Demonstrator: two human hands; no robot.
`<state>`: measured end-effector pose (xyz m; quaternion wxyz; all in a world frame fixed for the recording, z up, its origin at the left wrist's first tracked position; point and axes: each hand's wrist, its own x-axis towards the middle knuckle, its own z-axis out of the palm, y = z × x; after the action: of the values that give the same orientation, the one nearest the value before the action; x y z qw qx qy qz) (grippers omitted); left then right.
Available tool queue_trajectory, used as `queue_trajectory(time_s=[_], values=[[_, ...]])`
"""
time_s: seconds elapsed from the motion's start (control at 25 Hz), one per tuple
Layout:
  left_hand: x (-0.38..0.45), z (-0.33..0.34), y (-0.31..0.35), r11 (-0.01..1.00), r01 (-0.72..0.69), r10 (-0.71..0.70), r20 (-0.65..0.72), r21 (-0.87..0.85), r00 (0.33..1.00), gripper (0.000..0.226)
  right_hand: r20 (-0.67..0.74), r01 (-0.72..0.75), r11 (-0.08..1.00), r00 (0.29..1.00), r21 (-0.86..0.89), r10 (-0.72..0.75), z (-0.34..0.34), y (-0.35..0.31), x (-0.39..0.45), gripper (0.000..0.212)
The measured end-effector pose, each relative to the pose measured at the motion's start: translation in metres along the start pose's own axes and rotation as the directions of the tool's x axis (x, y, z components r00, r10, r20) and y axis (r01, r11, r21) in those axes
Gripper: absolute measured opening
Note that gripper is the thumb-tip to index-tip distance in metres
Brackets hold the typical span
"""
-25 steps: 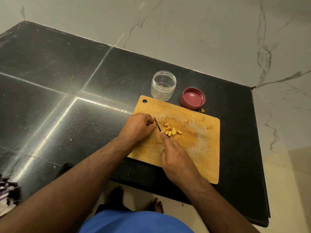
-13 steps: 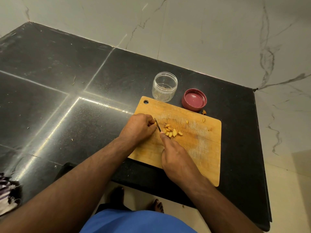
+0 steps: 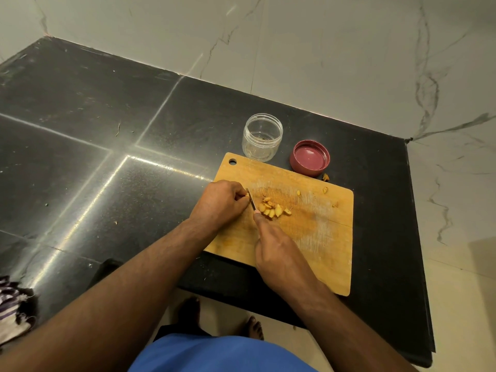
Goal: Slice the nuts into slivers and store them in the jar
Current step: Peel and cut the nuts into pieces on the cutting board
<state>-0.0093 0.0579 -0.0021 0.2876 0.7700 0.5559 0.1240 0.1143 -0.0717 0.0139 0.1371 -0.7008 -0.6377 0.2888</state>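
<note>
The nut pieces [image 3: 271, 209] are lying in a small heap near the middle of the cutting board [image 3: 316, 237], toward its left edge. The left hand [image 3: 218, 204] is pinching what appears to be a nut against the knife [image 3: 251, 200], which the right hand [image 3: 276, 251] is gripping. Advisable: thin, even strokes, fingertips tucked back. The jar [image 3: 262, 140] is standing uncapped just beyond the board's far edge, its lid [image 3: 310, 158] alongside.

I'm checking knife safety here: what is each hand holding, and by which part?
The right hand grips a small knife by its hidden handle, forefinger along the blade's back. The left hand pinches a pale nut piece at the blade.
</note>
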Motion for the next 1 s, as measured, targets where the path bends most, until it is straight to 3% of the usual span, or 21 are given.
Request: queue_trajectory(time_s=[0.64,0.92,1.0], values=[[-0.004,-0.001,0.001,1.000,0.003,-0.003,0.022,-0.031,1.000,0.025,-0.004,-0.055,0.995,0.998,0.078,0.056,0.003,0.003,-0.041,0.057],[-0.007,-0.001,-0.001,0.999,-0.008,0.008,0.023,-0.036,1.000,0.032,-0.086,-0.134,0.881,0.977,0.454,0.193,-0.019,0.010,-0.043,0.050],[-0.007,-0.001,-0.002,0.999,-0.010,0.011,0.027,-0.039,1.000,0.034,-0.107,-0.130,0.879,0.974,0.459,0.200,-0.022,0.014,-0.041,0.050]])
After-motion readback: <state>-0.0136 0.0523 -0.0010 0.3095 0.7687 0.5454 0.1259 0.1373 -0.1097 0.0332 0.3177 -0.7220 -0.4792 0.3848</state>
